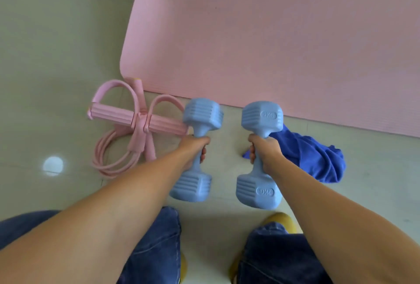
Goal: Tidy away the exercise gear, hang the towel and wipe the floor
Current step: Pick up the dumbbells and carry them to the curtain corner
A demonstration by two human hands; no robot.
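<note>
Both hands are loaded: the left hand (195,145) has its grip wrapped tight around the handle of a pale blue plastic dumbbell (197,149), and the right hand (264,147) clasps its twin, the second pale blue dumbbell (259,154) marked 2KG. On the pale tiled floor (45,56), a crumpled blue towel (318,158) lies right, a pink pedal resistance band (136,120) left, a pink foam mat (272,33) beyond.

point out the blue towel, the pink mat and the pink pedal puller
blue towel (318,158), head view, middle of the crumpled cloth on the floor
pink mat (272,33), head view, bare flat surface
pink pedal puller (113,114), head view, left half of its ribbed foam bar
</note>
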